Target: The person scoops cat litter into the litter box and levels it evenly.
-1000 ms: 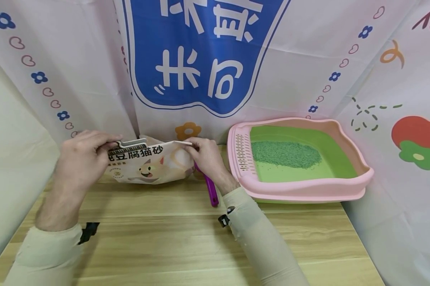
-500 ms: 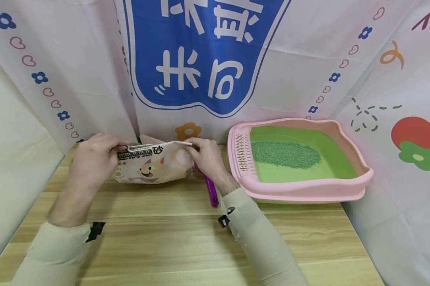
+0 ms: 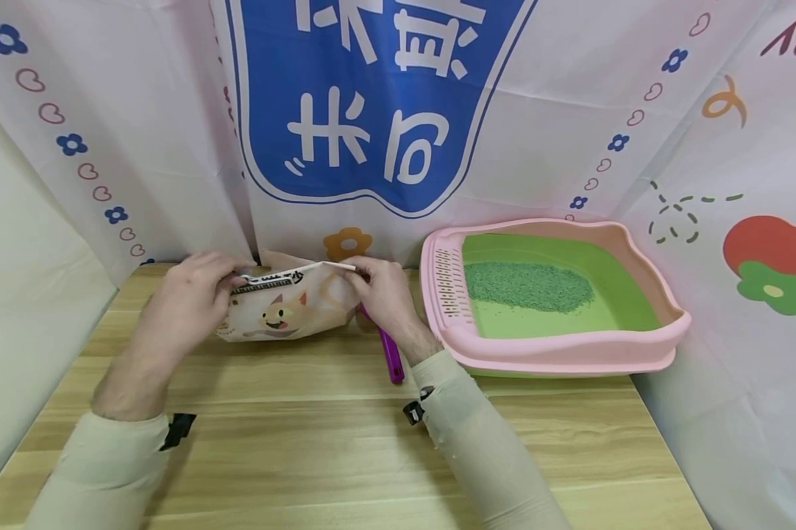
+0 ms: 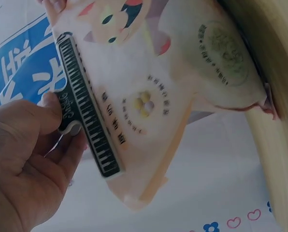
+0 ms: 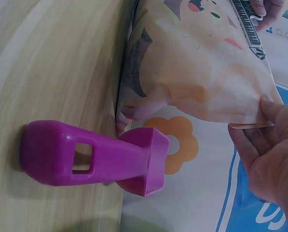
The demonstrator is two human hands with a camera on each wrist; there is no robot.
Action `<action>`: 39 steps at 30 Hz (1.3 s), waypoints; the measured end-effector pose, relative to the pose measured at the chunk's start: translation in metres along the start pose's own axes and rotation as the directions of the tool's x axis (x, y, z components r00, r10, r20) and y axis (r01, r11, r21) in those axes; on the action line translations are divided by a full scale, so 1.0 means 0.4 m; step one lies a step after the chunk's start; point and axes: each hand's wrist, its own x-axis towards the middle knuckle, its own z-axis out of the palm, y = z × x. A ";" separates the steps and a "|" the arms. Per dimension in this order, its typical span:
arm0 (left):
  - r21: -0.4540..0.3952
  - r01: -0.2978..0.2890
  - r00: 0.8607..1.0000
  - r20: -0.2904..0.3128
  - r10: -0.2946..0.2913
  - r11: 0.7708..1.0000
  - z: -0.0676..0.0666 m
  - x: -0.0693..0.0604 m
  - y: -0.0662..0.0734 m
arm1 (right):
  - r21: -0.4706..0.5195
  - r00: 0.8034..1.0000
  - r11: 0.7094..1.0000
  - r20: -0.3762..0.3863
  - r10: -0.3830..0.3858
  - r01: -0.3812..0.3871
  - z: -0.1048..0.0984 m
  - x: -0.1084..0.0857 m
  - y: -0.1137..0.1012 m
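Note:
A pale cat litter bag (image 3: 285, 316) printed with a cartoon cat lies at the back left of the table. My left hand (image 3: 189, 309) pinches the handle of a clip patterned like piano keys (image 4: 88, 106), which lies across the bag's upper edge. In the left wrist view thumb and fingers hold the clip's dark grip part. My right hand (image 3: 388, 294) pinches the bag's top right corner between thumb and fingers, as the right wrist view also shows. Under the right hand lies a purple scoop (image 5: 105, 157), its handle toward the table front.
A pink-rimmed litter box (image 3: 563, 350) with a green base stands at the right, holding green litter granules (image 3: 530, 287). A printed white curtain (image 3: 544, 132) hangs behind the wooden table (image 3: 318, 442).
My left hand has moved right and slightly down with the clip, which now covers more of the bag's printed text. The right hand keeps its pinch on the corner.

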 end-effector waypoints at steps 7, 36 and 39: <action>0.005 -0.018 1.000 0.004 0.018 1.000 0.000 -0.002 -0.008 | -0.013 0.999 0.999 0.036 -0.034 0.035 -0.006 -0.013 -0.001; -0.069 -0.099 0.862 0.493 0.120 0.993 -0.023 -0.072 -0.082 | -0.016 0.905 0.994 0.416 -0.091 0.107 0.014 -0.105 0.006; -0.063 -0.111 0.843 0.523 0.128 0.992 -0.025 -0.079 -0.082 | -0.015 0.894 0.994 0.440 -0.090 0.107 0.013 -0.111 0.007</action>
